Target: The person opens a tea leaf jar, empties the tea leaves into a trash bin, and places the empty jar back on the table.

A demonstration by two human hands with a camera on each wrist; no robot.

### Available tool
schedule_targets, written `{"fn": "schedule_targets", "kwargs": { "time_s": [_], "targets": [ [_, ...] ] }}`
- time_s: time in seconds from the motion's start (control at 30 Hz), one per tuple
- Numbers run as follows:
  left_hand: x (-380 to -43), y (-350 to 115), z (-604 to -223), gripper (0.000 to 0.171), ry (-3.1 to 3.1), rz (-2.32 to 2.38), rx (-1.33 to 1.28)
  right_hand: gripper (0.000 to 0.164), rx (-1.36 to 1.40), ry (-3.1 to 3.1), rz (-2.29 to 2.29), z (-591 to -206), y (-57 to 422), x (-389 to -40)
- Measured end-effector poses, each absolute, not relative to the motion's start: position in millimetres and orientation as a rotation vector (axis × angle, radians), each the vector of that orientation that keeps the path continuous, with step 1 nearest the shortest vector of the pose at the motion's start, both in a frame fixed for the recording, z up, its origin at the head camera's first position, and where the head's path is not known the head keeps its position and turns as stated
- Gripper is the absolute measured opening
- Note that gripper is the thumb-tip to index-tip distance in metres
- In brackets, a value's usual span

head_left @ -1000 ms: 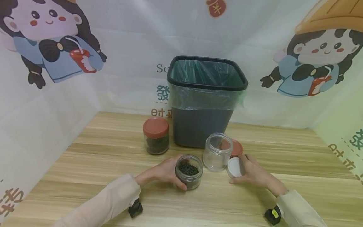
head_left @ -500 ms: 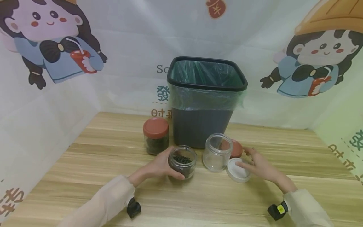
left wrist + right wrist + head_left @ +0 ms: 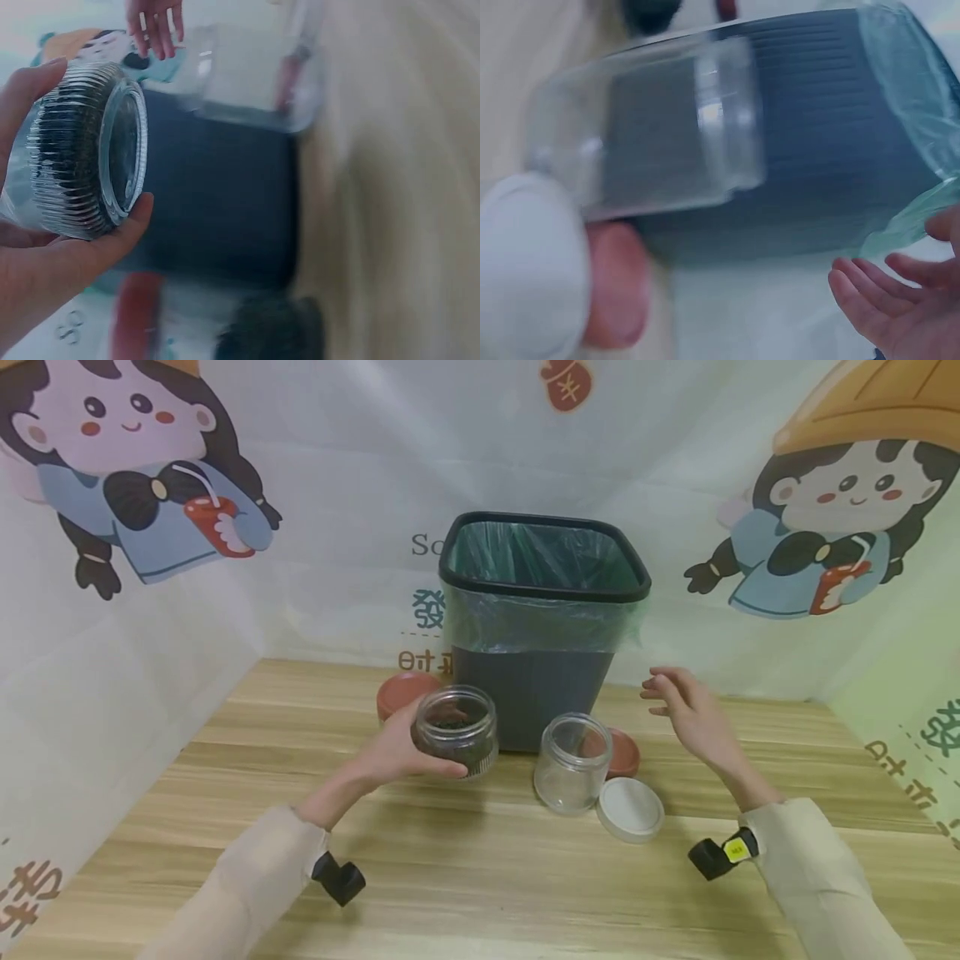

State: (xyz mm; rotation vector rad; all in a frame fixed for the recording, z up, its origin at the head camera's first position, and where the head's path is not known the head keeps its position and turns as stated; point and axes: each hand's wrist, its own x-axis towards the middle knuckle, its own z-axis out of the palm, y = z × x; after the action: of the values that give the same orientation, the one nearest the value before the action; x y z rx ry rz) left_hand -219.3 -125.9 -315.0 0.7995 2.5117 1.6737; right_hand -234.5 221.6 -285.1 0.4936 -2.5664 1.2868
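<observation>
On table: jars 3 | loose lids 2 | bin 1

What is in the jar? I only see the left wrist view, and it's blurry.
Observer: Dark dried leaves, it seems. The jar has no lid, and the left hand holds it off the table.
Visitor: Where is its lid?
Observer: I cannot tell which is its own. A white lid lies on the table beside an empty jar.
Visitor: And the other hand?
Observer: The right hand holds nothing and hovers beside the bin.
</observation>
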Motion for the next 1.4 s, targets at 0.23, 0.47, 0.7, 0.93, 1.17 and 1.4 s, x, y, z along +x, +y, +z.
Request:
{"fn": "schedule_targets", "kwargs": {
  "time_s": [0.23, 0.47, 0.7, 0.93, 1.17, 1.4],
  "targets": [
    [-224, -150, -277, 0.086, 2.593, 1.67, 0.605, 0.052, 0.396, -2.413, 1.614, -278, 248, -298],
    [-230, -167, -235, 0.08, 2.643, 1.723, 0.451, 0.07, 0.252, -2.605, 1.468, -211, 206, -271],
    [-241, -166, -195, 0.078, 2.786, 1.706, 0.431, 0.074, 0.197, -2.708, 1.365, -181, 186, -269],
    [-255, -160, -169, 0.085, 2.885, 1.641, 0.385, 0.081, 0.145, -2.821, 1.286, -167, 176, -273],
    [-266, -149, -147, 0.094, 3.042, 1.482, 0.28, 0.077, 0.081, -2.934, 1.132, -162, 173, -280],
    [-278, -135, -130, 0.093, 3.234, 1.262, 0.276, 0.041, 0.097, -2.95, 0.998, -159, 170, -286]
  ]
}}
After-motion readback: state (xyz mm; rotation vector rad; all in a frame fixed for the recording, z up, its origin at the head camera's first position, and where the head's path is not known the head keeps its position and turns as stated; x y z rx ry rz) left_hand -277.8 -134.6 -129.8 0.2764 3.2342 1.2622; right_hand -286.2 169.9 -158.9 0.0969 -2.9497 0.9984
